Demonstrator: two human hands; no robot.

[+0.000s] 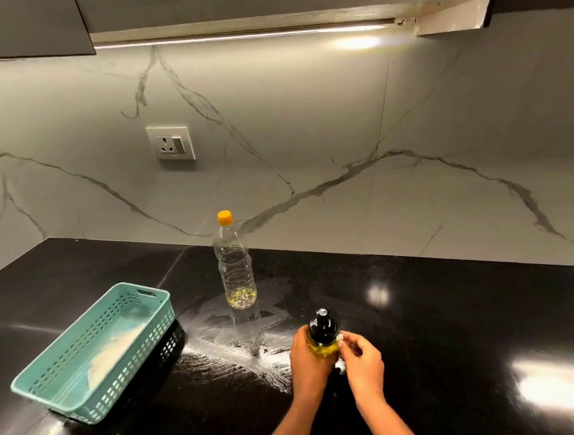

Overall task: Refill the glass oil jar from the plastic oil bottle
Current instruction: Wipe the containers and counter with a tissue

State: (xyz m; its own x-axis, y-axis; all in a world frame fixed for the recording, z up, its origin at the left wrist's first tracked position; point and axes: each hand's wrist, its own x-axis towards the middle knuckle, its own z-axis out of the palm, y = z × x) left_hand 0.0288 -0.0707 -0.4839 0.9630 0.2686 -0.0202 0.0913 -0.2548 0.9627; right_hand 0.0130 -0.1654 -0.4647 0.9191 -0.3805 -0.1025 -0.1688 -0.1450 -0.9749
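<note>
Head view. The glass oil jar stands at lower centre of the frame on the black worktop. It holds yellow oil and its black top is fitted. The left hand is wrapped round the jar's body, apparently to steady it. The right hand pinches a small white item, possibly a scrap of tissue, against the jar's right side; judged to be wiping off oil, though the item is too small to identify.

The plastic oil bottle stands upright at centre frame, behind the jar and apart from it. Its orange cap is on and only a little oil remains at its base, which suggests pouring is finished. A smeared film covers the worktop between bottle and jar. A teal basket sits at lower left with something pale inside it.
</note>
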